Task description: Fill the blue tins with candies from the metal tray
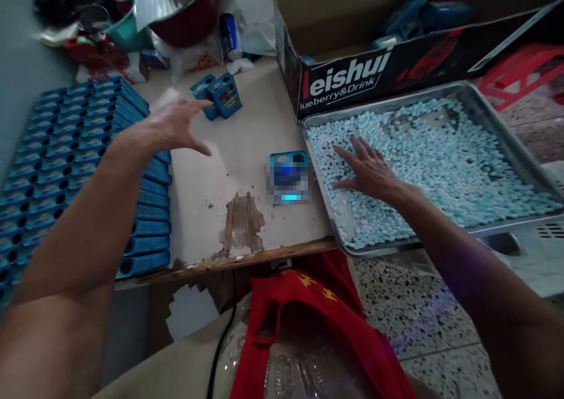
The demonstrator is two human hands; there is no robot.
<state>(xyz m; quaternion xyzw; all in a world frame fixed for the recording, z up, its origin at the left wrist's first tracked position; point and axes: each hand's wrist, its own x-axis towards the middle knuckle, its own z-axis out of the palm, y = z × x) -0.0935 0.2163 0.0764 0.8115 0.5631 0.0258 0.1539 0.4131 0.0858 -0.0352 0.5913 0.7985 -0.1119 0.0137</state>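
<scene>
Over the left part of the table, my left hand (178, 126) hangs with its fingers apart and nothing in it, near two blue packets (225, 96). My right hand (368, 167) rests spread on small pale blue and white candies (432, 152) at the left side of a metal tray (392, 247). Between my hands a blue item (288, 175), partly pixelated, lies on the worn white table (198, 211). Rows of blue packets (66, 146) stand packed together at the left, partly behind my left forearm.
A black cardboard box (352, 81) with blue packets inside stands behind the tray. A blue can (230, 34), a dark red bowl (187, 23), a teal bowl (126, 29) and plastic bags crowd the back left. The table's front edge (264, 253) is wooden.
</scene>
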